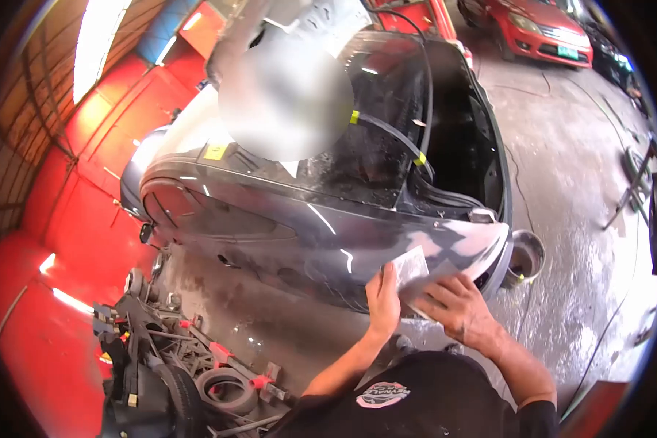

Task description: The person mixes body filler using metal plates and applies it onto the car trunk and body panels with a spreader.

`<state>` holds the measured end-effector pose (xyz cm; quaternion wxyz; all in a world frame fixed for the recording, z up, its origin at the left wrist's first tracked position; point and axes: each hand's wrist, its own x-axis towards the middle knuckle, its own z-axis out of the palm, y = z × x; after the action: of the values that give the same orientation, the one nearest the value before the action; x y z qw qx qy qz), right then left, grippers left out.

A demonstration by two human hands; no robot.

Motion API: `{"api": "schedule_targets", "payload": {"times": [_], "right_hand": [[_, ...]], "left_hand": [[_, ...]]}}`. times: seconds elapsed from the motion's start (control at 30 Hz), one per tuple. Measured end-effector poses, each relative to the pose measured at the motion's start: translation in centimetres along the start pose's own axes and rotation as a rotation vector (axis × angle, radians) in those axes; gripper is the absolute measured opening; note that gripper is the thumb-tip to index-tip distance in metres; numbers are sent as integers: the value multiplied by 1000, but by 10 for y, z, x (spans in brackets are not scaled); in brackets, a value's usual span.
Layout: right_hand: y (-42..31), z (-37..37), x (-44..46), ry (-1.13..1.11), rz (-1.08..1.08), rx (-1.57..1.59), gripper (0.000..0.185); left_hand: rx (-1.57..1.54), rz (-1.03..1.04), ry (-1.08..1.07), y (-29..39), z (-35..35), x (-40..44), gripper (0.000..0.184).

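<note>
My left hand (384, 301) is closed on a pale flat sheet (413, 264), thumb along its near edge. My right hand (458, 310) is closed round a grey sheet that looks like sandpaper (440, 273), fingers bent over its face. The two sheets meet or overlap between my hands; which, I cannot tell. Just beyond them is the dark grey car body (306, 252). Its rear side panel carries whitish and pink-grey patches (469, 239), close to the right hand's fingertips. Part of that panel is hidden behind the sheets.
A round bucket (539, 257) stands by the car's rear corner. Car parts and a tyre ring (226, 390) lie on the floor at lower left. A black hose (428, 80) crosses the car. Farther off is a red car (529, 33). Part of the view is blurred out.
</note>
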<state>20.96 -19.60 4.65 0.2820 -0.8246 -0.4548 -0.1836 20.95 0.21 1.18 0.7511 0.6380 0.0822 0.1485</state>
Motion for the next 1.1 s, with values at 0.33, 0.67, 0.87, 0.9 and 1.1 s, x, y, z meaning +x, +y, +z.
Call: {"api": "schedule_targets", "payload": {"times": [0.33,0.67,0.87,0.9,1.1], "right_hand": [[-2,9,-19,-152,-22,75,51],[-4,12,-9,150,-92,470,76],[1,29,-15,-12,-51,239,78],[3,27,-13,-11,-43,224,77],[21,26,-21,67,56,135,68]], "left_hand": [[-127,-1,130,-7,-33,-7,39],[-529,-418,70,3,-49,-12,40],[-547,-438,-10,14,-39,-28,42],[-526,-421,11,16,-42,-27,41],[-379,-30,65,61,-33,-23,38]]}}
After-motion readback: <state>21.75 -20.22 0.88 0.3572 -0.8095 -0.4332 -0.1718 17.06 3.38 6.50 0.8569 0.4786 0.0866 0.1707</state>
